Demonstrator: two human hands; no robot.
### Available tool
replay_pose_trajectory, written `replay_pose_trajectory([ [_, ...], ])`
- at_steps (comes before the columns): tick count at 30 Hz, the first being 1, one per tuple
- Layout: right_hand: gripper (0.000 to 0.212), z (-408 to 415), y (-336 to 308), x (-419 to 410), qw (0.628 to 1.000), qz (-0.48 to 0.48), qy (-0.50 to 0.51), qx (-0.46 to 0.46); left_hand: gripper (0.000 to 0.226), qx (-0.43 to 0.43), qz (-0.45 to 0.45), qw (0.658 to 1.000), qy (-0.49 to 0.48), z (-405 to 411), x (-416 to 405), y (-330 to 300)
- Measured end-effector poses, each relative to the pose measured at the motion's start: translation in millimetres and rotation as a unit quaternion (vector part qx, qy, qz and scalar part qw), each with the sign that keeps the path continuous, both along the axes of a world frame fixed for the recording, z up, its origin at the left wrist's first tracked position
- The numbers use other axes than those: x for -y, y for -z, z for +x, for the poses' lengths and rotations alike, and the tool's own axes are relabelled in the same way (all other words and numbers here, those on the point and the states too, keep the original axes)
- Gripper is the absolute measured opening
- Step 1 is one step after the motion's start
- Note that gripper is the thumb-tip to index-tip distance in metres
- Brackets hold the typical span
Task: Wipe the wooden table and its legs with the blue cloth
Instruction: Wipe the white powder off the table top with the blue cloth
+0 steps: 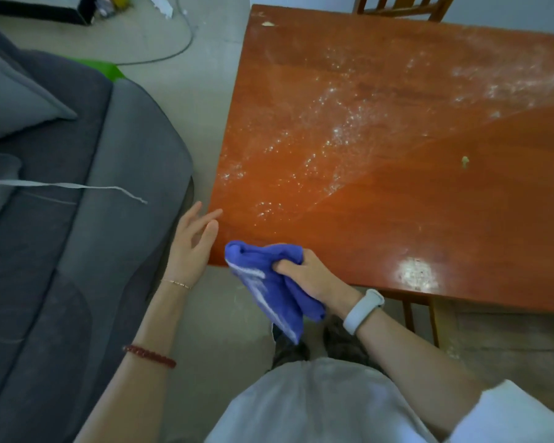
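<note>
The blue cloth (pixel 269 282) is gripped bunched by the right hand (pixel 307 276) at the counter's (pixel 397 203) lower-left corner; left hand (pixel 191 247) fingers are spread. White dust upper centre — long overlapping strokes are advised.

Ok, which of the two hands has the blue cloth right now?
The right hand, the one with the white wristband, grips the bunched blue cloth at the wooden table's near edge. The left hand is open and holds nothing.

We wear a pale grey short-sleeved shirt (pixel 317 407), a white band (pixel 363 310) on our right wrist, a thin gold chain (pixel 176 283) and dark red beads (pixel 149 356) on our left arm.
</note>
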State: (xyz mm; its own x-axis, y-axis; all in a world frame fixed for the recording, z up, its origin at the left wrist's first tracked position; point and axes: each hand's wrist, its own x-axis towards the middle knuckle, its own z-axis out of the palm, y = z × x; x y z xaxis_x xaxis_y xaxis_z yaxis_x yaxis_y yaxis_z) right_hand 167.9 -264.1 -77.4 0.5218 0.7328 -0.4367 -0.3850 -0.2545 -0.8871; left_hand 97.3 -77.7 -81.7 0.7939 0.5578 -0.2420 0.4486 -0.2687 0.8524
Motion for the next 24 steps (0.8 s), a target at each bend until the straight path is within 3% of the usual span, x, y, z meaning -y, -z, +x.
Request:
replay_pose_trajectory([
  [2,0.023,6,-6,-2,0.999,-0.008,-0.016,-0.028,0.025,0.053,-0.155,0.986,-0.023,-13,10,-12],
  [4,0.022,5,-10,-6,0.998,-0.007,-0.027,-0.049,0.057,0.064,-0.294,0.953,-0.020,-26,17,-15],
  [5,0.020,4,-12,-8,0.998,-0.006,-0.026,-0.060,0.069,0.054,-0.318,0.946,-0.012,-33,17,-13],
  [6,0.019,1,-12,-10,0.997,-0.007,-0.022,-0.068,0.071,0.041,-0.322,0.946,0.002,-39,18,-13],
  [8,0.017,-3,-14,-13,0.998,-0.015,-0.017,-0.055,0.054,0.014,-0.288,0.957,0.021,-49,18,-14],
  [12,0.025,-15,-12,-19,0.986,-0.054,-0.040,0.150,0.020,-0.041,-0.176,0.983,0.005,-59,16,-23],
  [15,0.024,-29,-15,-25,0.969,-0.036,-0.085,0.228,0.016,-0.062,-0.097,0.992,-0.048,-65,16,-25],
  [16,0.027,-35,-16,-26,0.964,-0.031,-0.105,0.243,0.016,-0.064,-0.087,0.991,-0.079,-66,17,-26],
  [18,0.054,-47,-15,-29,0.943,-0.029,-0.167,0.285,0.010,-0.068,-0.080,0.984,-0.146,-69,17,-28],
  [21,0.095,-65,-8,-35,0.908,-0.049,-0.257,0.328,0.006,-0.055,-0.169,0.959,-0.221,-70,23,-34],
  [24,0.106,-71,-1,-42,0.929,-0.062,-0.219,0.291,0.021,-0.020,-0.330,0.909,-0.253,-75,26,-45],
])
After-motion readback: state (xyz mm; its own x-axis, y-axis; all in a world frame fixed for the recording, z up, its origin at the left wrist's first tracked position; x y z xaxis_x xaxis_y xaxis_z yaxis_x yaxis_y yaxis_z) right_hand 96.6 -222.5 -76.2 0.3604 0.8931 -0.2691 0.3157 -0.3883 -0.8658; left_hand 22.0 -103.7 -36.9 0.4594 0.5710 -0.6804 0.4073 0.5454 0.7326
